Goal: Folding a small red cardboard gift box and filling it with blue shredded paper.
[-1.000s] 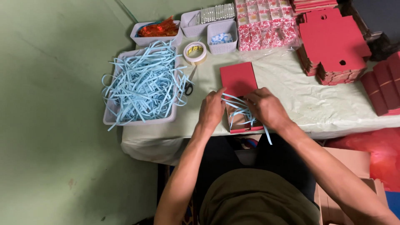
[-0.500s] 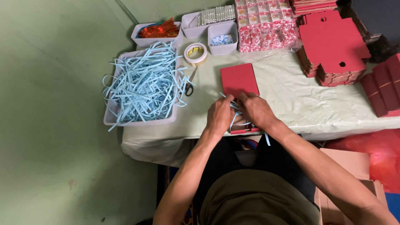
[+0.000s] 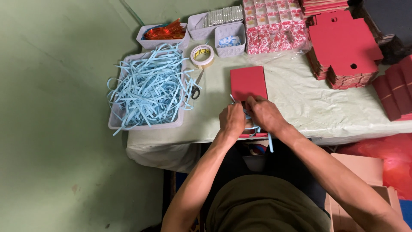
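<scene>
While both hands work close together at the near edge of the table (image 3: 300, 107), the step in hand looks like packing blue strips (image 3: 253, 126) into the open red box (image 3: 248, 83). Its lid stands open on the far side, and the tray part is mostly hidden under the hands. The left hand (image 3: 232, 121) curls down over the strips, fingers bent onto them; the right hand (image 3: 265, 114) presses beside it, pinching a few strips, one end hanging off the near edge. How tightly either one grips, I cannot tell.

Left of the box sits a grey tray (image 3: 116, 124) heaped with more blue strips, well apart from the hands. Scissors (image 3: 196, 88) and a tape roll (image 3: 202, 56) lie between that tray and the box. Flat red blanks (image 3: 345, 51) are stacked to the far right.

Judging from this, the filling seems about in place; the next move would call for tucking in the loose ends so none catch under the lid
</scene>
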